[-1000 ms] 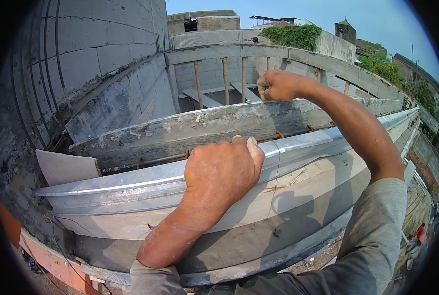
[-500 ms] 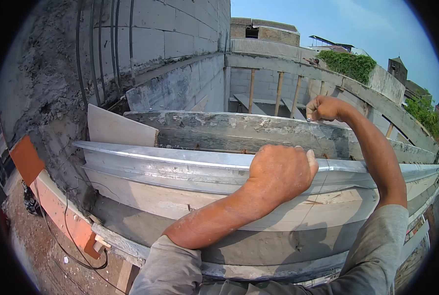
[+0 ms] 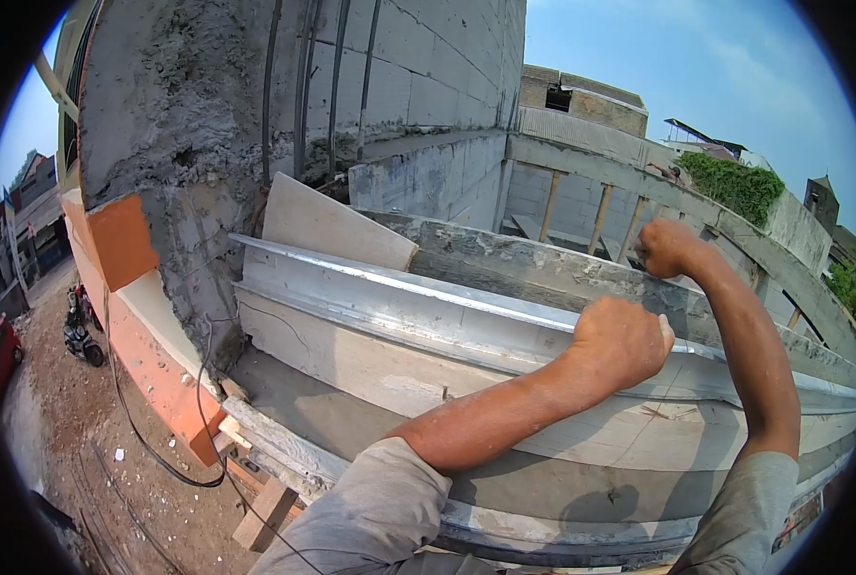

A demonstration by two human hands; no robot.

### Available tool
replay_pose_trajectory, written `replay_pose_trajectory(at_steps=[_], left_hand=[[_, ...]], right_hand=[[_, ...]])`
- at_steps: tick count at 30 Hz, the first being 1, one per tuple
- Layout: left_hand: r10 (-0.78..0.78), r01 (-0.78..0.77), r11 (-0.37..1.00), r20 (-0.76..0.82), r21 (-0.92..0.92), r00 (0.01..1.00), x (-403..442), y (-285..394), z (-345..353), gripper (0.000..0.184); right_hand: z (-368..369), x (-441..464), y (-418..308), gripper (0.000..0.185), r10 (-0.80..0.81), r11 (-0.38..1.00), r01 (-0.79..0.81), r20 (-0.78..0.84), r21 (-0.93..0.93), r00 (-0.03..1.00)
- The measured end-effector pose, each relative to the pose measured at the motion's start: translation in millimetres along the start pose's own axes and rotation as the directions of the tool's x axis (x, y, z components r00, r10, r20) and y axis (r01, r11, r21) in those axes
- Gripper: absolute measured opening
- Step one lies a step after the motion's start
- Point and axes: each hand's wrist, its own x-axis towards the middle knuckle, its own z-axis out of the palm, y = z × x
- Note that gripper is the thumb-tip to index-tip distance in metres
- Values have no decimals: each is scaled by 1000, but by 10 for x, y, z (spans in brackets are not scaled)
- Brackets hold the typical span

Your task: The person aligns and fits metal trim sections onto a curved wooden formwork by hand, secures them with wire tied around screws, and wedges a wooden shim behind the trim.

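My left hand (image 3: pixel 624 340) is closed in a fist with the thumb outermost, over the upper edge of a long silver metal channel (image 3: pixel 399 287). Whatever its fingers grip is hidden. My right hand (image 3: pixel 670 249), raised farther back near a rough concrete beam (image 3: pixel 524 264), is also curled shut, and I cannot make out anything in it. A faint thin line, perhaps wire or string, runs down from beside the left hand across a pale board (image 3: pixel 370 374) below the channel. Another pale board (image 3: pixel 327 228) leans behind the channel's left end.
A rough grey column (image 3: pixel 188 153) with upright steel bars (image 3: pixel 337 86) stands at left. Below it are an orange wall edge (image 3: pixel 159 383), a hanging black cable (image 3: pixel 140 431), and a dirt ground (image 3: pixel 54 402) with a parked motorcycle (image 3: pixel 81 331). Wooden props (image 3: pixel 600 218) stand behind the beam.
The view has turned left, so the channel, boards and column sit farther right and more street shows. Both hands appear farther right, still closed; the right one is slightly lower.
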Motion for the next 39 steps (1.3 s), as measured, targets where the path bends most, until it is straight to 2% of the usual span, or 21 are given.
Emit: replay_pose_trajectory(at_steps=[3, 5, 8, 10, 12, 13, 15, 17, 18, 19, 22, 23, 25, 27, 28, 29, 31, 33, 35, 37, 39], left_hand=[[83, -83, 996, -25, 31, 996, 15, -50, 47, 42], [100, -99, 992, -1, 74, 995, 16, -66, 40, 41], [67, -68, 996, 26, 58, 997, 32, -50, 22, 40], [24, -26, 998, 36, 54, 999, 32, -17, -2, 41], [0, -6, 994, 57, 106, 998, 47, 7, -47, 42], [31, -37, 989, 39, 143, 999, 53, -9, -11, 42], [158, -309, 883, -395, -353, 905, -150, 29, -11, 42], [71, -198, 932, -384, -303, 921, -151, 60, 89, 40], [-70, 73, 997, -179, 11, 981, -59, 65, 170, 38], [-52, 57, 998, -129, 35, 990, -109, 87, 149, 39], [50, -16, 992, -266, 128, 963, -318, 94, 277, 41], [192, -103, 967, -402, 231, 895, -320, -75, 469, 45], [181, -179, 982, -623, 67, 761, -596, -142, 565, 46], [4, -121, 955, -399, -269, 917, -1010, -57, 370, 45], [65, -95, 991, -278, -98, 958, -1303, -51, 223, 43], [99, -89, 993, -144, 78, 985, -1603, -67, 90, 41], [124, -122, 984, 5, -133, 992, -2104, -161, -302, 35], [58, -2, 963, 199, -269, 978, -2384, -256, -835, 32], [115, -130, 989, -196, -68, 974, -2358, -567, -1146, 31], [-136, 142, 990, -352, -7, 926, -2077, -812, -1561, 32], [-30, 214, 916, -475, 340, 879, -1689, -1337, -1777, 43]], right_hand=[[601, 256, 619, 19, 43, 979, -47, 25, 196, 999], [340, 40, 535, 24, 162, 923, -236, 251, 305, 954], [370, -103, 499, 24, 324, 920, -331, 70, 210, 943], [163, -316, 178, 21, 248, 965, -263, -264, -23, 932], [-46, -470, -155, 13, -10, 999, -25, -699, -41, 715], [-295, -631, -517, 10, -44, 984, 157, -735, 85, 677], [-672, -1034, -1354, 8, -233, 880, 467, -776, 88, 586], [-781, -1298, -2156, 13, -577, 657, 716, -769, -235, 277], [-790, -1361, -2510, 17, -668, 455, 844, -736, -286, 111], [-712, -1263, -2838, 21, -665, 366, 875, -746, -318, 8], [-898, -977, -3143, 26, -765, 522, 664, -637, -535, 89], [-919, -831, -3134, 23, -763, 610, 563, -605, -558, 227], [-1006, -641, -2989, 17, -702, 701, 444, -430, -558, 568], [-1137, -726, -2817, 14, -539, 824, 466, -192, -324, 820], [-1164, -814, -2727, 16, -458, 888, 449, -102, -100, 883], [-1171, -885, -2633, 16, -463, 886, 461, -55, -51, 885], [-1158, -970, -2409, 18, -462, 886, 460, 32, 53, 886], [-1014, -971, -2152, 19, -537, 825, 554, -155, 111, 830], [-937, -965, -2035, 16, -565, 784, 611, -281, 113, 776], [-970, -923, -2051, 16, -545, 766, 625, -363, 150, 756], [-1142, -898, -2118, 15, -534, 729, 664, -472, 164, 702]])
